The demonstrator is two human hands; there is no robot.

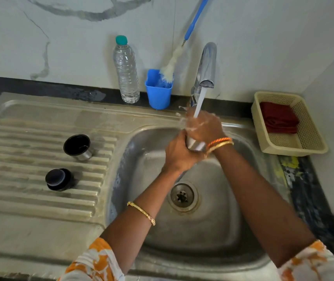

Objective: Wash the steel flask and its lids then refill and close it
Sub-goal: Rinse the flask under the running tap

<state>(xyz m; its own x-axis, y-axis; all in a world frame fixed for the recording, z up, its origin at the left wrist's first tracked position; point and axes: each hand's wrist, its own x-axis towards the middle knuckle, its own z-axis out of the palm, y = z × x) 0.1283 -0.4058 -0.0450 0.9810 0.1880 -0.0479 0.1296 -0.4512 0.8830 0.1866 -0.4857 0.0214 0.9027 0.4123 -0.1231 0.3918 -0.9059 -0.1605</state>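
2 hands of yours meet over the sink basin [212, 226], under the running tap [206, 65]. Your left hand [179, 154] grips the steel flask [196, 145] from below, its fingers curled round the body. Your right hand [203, 126] covers the top of the flask, fingers wrapped down over it, so only a short band of steel shows between the 2 hands. The stream of water [199, 102] lands on the back of your right hand and splashes off to the left. Whether the flask's mouth is open under your palm cannot be told.

On the ribbed drainboard [30, 199] to your left stand the 2 lids, well apart from the flask: the steel cup lid [78, 147] with a black inside, mouth up, and nearer you the black inner stopper [59, 179].

Along the back wall, a clear water bottle [126, 72] with a teal cap stands just beside a blue holder [158, 92], which carries a blue-handled bottle brush [174, 59] leaning to the right. On the dark tabletop [304, 179] to your right sits a cream plastic basket [306, 138] with a folded dark red cloth [279, 118] inside.
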